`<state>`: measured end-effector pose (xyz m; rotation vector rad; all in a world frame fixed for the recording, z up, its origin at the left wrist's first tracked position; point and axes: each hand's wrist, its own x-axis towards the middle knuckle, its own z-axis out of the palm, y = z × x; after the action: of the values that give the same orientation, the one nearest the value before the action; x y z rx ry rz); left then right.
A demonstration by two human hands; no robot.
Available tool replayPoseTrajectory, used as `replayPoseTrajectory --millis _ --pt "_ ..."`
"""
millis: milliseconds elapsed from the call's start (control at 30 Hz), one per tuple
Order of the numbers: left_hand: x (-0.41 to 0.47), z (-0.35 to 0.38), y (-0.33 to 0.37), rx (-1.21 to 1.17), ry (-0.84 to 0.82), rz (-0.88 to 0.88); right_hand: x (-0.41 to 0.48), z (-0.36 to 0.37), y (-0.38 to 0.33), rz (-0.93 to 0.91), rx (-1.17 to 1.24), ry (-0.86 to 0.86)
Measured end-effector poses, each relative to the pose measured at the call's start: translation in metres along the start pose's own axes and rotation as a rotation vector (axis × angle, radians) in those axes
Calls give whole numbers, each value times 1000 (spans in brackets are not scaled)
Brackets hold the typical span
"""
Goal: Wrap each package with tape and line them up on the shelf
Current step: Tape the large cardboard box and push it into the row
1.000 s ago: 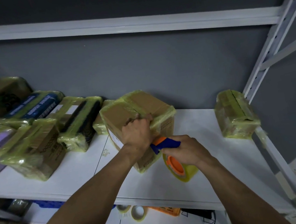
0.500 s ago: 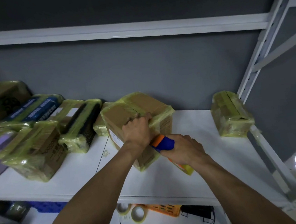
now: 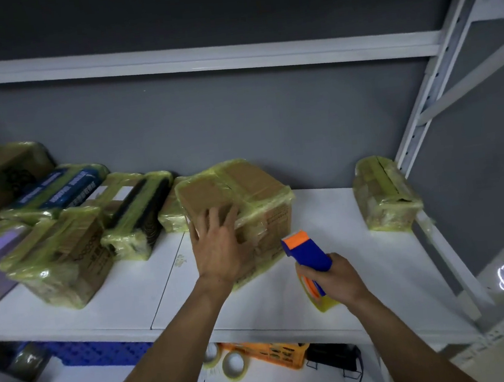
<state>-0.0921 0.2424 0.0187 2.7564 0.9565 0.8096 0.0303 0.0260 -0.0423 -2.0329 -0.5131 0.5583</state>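
Note:
A cardboard package [image 3: 254, 196] banded with yellowish tape stands in the middle of the white shelf [image 3: 334, 219]. My left hand [image 3: 219, 250] lies flat on its near face, fingers spread and straight. My right hand [image 3: 331, 279] grips the blue and orange tape dispenser [image 3: 308, 253] a little to the right of the package, its orange tip pointing up and clear of the box. The yellow tape roll [image 3: 321, 303] shows under my fist.
Several wrapped packages [image 3: 61, 257] crowd the shelf's left side. One small wrapped package [image 3: 385, 195] sits at the far right by the shelf upright [image 3: 437, 71]. Below, the lower shelf holds tape rolls [image 3: 235, 365] and an orange basket [image 3: 274, 355].
My right hand has pulled the dispenser away from the package to the right. My left hand has opened from a curled grip at the top edge to a flat palm on the near face.

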Motion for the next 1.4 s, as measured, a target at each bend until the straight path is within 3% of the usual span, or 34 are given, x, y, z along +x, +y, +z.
replayPoseTrajectory --millis 133,267,500,633,800,867,967,1033,1167,1400 --pt "-11 2 -6 -133 -41 -14 -8 -1 8 43 104 25" --pt "-8 8 -20 -321 -32 81 -12 -12 13 189 98 -61" --pt "8 15 -29 -546 -68 158 -26 -15 15 194 58 -1" --pt "17 11 -30 -535 -106 202 -34 -23 3 80 45 -66" --pt "-11 -4 -6 -619 205 210 -41 -41 -25 -124 13 -122" --pt "-30 -12 4 -766 106 130 -42 -45 -32 -190 -60 -135" --pt "-43 -26 13 -1038 -282 -121 -43 -47 -40 -235 -104 -151" --pt "-46 -34 13 -1119 -411 -223 -43 -46 -43 -259 -116 -176" --pt "-49 -49 13 -1249 -421 -330 -47 -42 -46 -302 -95 -220" --pt "-54 -60 8 -1275 -461 -282 -51 -37 -53 -363 -56 -257"
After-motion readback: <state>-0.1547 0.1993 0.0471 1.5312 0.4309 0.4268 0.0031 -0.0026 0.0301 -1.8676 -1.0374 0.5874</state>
